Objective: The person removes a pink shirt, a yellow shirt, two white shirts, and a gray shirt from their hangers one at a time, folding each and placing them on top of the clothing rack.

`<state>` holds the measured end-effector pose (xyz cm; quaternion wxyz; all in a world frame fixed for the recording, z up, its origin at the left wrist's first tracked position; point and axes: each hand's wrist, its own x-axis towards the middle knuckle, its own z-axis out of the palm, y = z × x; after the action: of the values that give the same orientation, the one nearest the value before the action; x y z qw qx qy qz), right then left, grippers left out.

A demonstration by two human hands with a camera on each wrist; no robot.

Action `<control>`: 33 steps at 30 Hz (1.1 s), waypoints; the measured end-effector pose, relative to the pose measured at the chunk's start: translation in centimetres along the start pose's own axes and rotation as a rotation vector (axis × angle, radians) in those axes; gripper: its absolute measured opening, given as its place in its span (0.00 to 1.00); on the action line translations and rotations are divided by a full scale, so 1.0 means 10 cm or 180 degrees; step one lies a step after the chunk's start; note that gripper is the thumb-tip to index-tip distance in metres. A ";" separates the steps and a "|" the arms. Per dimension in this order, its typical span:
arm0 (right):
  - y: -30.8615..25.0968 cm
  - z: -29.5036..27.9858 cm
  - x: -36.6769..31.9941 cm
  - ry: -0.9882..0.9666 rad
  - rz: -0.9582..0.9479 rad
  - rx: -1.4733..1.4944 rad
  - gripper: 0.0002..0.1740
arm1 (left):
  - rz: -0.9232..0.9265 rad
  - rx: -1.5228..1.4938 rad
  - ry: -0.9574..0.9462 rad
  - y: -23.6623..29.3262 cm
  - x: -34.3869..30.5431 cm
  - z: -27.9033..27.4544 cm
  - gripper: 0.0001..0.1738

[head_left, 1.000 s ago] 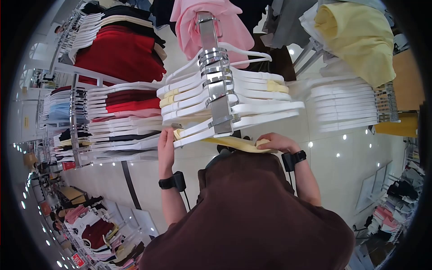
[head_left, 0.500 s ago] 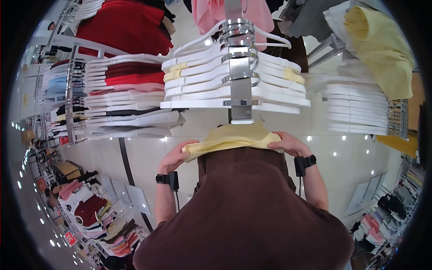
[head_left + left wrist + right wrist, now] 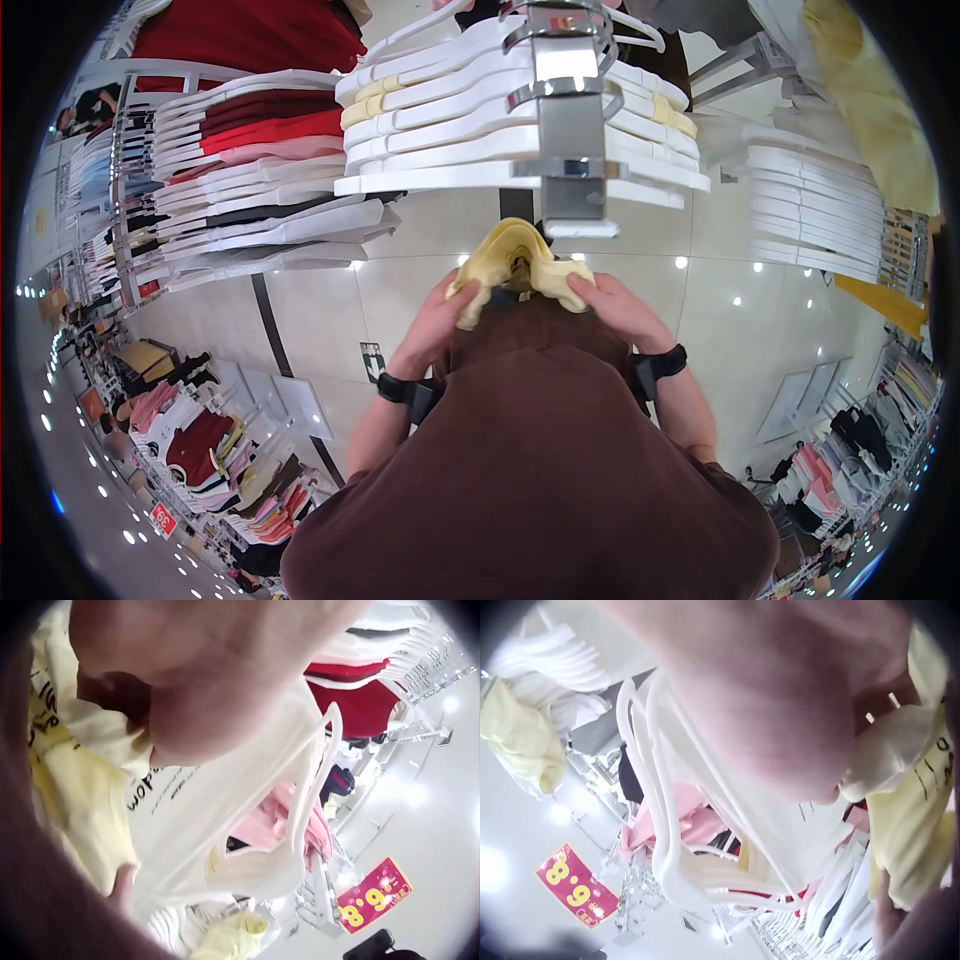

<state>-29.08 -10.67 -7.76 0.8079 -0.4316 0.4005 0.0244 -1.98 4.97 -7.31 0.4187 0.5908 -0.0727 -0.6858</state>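
Note:
A pale yellow shirt (image 3: 512, 238) is bunched up in front of the person's waist, its upper edge arched between the two hands. My left hand (image 3: 428, 328) grips one side of it and my right hand (image 3: 625, 312) pinches the other, thumb on top. Black lettering shows on the yellow cloth (image 3: 86, 787) in the left wrist view. Just beyond, white hangers (image 3: 440, 178) hang on a metal rack arm (image 3: 572, 140). A white shirt (image 3: 172, 825) with dark print hangs close behind the left hand.
Racks of red, white and dark clothes (image 3: 260, 130) stand on the left. More white hangers (image 3: 815, 205) and a yellow garment (image 3: 870, 90) are at the right. Tiled floor (image 3: 660, 235) lies below, and a red price sign (image 3: 577, 885) hangs overhead.
The yellow shirt has come off beside the hanger and down to the waist. Both hands have drawn closer together, gathering the cloth, and the rack sits higher in the head view.

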 end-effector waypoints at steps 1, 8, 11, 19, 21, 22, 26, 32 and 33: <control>0.02 0.11 0.03 0.0018 -0.0006 -0.0002 0.28 | 0.0195 -0.0049 -0.0112 0.03 0.01 0.15 0.23; -0.10 0.85 0.05 0.0441 -0.0840 0.0256 0.27 | 0.0672 0.0977 -0.0647 0.32 -0.19 0.49 0.34; -0.16 1.01 -0.05 0.0438 -0.1099 -0.0263 0.29 | 0.1353 0.0980 -0.1154 0.16 -0.44 0.36 0.37; -0.17 1.64 -0.11 0.0174 -0.0760 0.0191 0.29 | 0.2174 0.3017 -0.0548 0.05 -1.15 0.13 0.43; -0.10 1.79 -0.08 0.0306 -0.0628 0.1229 0.27 | 0.2289 0.3143 -0.0428 -0.02 -1.23 0.06 0.40; -0.09 1.84 -0.07 0.0267 -0.0633 0.1185 0.27 | 0.2389 0.3304 -0.0347 -0.04 -1.26 0.03 0.37; 0.05 1.90 0.11 0.0557 -0.0670 0.1508 0.26 | 0.2698 0.3064 -0.0028 -0.20 -1.34 -0.19 0.31; 0.06 1.90 0.11 0.0639 -0.1127 -0.0828 0.19 | 0.2653 0.2826 0.1019 -0.49 -1.29 -0.69 0.31; -0.01 1.99 0.08 0.0556 -0.1170 -0.0880 0.19 | 0.2739 0.2756 0.0968 -0.55 -1.22 -0.70 0.33</control>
<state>-16.08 3.33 -2.12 0.6944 -0.6041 0.3764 -0.1059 0.79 19.35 -3.47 0.3857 0.7156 -0.5147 -0.2725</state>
